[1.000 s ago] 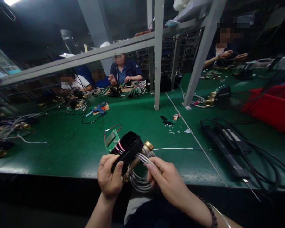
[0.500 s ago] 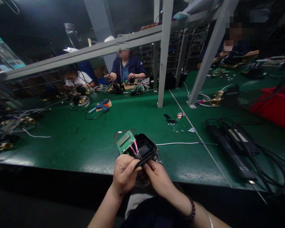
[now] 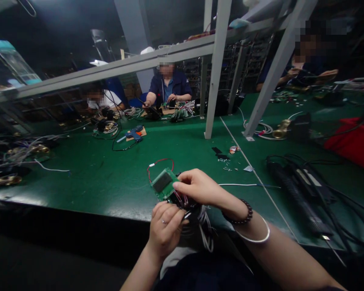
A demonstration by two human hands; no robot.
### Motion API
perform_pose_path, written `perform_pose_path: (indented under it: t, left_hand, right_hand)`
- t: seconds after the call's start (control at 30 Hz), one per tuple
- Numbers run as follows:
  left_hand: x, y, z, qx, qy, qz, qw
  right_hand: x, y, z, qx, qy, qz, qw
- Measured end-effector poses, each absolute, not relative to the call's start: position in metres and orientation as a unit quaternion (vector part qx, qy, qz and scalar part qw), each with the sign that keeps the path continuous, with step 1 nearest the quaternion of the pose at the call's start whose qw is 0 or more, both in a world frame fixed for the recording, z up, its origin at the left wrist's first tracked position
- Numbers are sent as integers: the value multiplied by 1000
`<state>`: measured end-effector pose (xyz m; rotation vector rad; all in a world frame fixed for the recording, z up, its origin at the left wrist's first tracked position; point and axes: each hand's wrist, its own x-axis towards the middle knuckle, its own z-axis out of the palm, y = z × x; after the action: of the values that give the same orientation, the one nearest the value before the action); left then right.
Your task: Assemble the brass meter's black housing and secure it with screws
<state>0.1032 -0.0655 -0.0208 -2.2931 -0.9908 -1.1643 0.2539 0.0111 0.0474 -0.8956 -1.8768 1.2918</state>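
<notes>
My left hand (image 3: 168, 226) is closed on the near edge of a black plastic housing (image 3: 194, 212), just over the front edge of the table. With thumb and fingers, my right hand (image 3: 203, 186) grips the right side of a green circuit board (image 3: 163, 182) that has a small display on it. The board is tilted over the housing, and thin wires run between the two. A red wire loop (image 3: 170, 159) rises behind the board. Grey cables (image 3: 208, 232) hang below the housing, which is mostly hidden by my hands.
A glue gun (image 3: 135, 133) lies farther back on the green table (image 3: 87, 169). To the right are an electric screwdriver (image 3: 300, 198) and a red bin (image 3: 352, 139). Cables with brass fittings (image 3: 33, 153) crowd the left. Metal posts (image 3: 215, 81) stand ahead; several people sit beyond.
My right hand has left the housing's near edge and moved up onto the circuit board. The board and housing have tilted, and grey cables now show below. My left hand keeps its hold.
</notes>
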Motion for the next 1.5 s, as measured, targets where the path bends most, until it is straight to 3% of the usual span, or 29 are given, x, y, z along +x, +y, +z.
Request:
perform_pose_path:
  t: [0.3, 0.47, 0.6, 0.67, 0.77, 0.83, 1.0, 1.13, 1.33, 1.5]
  left_hand:
    - [103, -65, -15, -819, -369, -410, 158]
    - [110, -62, -5, -780, -466, -391, 146]
    - [113, -48, 1, -826, -415, -363, 118]
    - [112, -43, 4, -832, -395, -371, 117]
    - [104, -45, 13, -821, -391, -406, 89]
    - [97, -51, 21, -796, -395, -456, 45]
    - [85, -59, 33, -614, -471, -620, -127]
    - [97, -57, 38, -394, -488, -718, -303]
    - [115, -59, 34, -293, -509, -710, -389]
    - [101, -93, 14, -403, -533, -606, -432]
  right_hand:
    - [266, 0, 35, -186, -559, 634, 501]
    - [264, -18, 46, -126, -591, 646, 467]
    - [266, -27, 61, -49, -731, 524, 435]
    - [273, -14, 58, -111, -737, 490, 453]
    - [293, 21, 36, -326, -660, 471, 486]
    - [305, 40, 16, -380, -643, 474, 467]
    - [310, 24, -13, -319, -681, 546, 370]
    - [290, -17, -7, -223, -677, 591, 378]
    - [258, -49, -4, -245, -585, 596, 492]
    - [257, -51, -5, -360, -519, 636, 443]
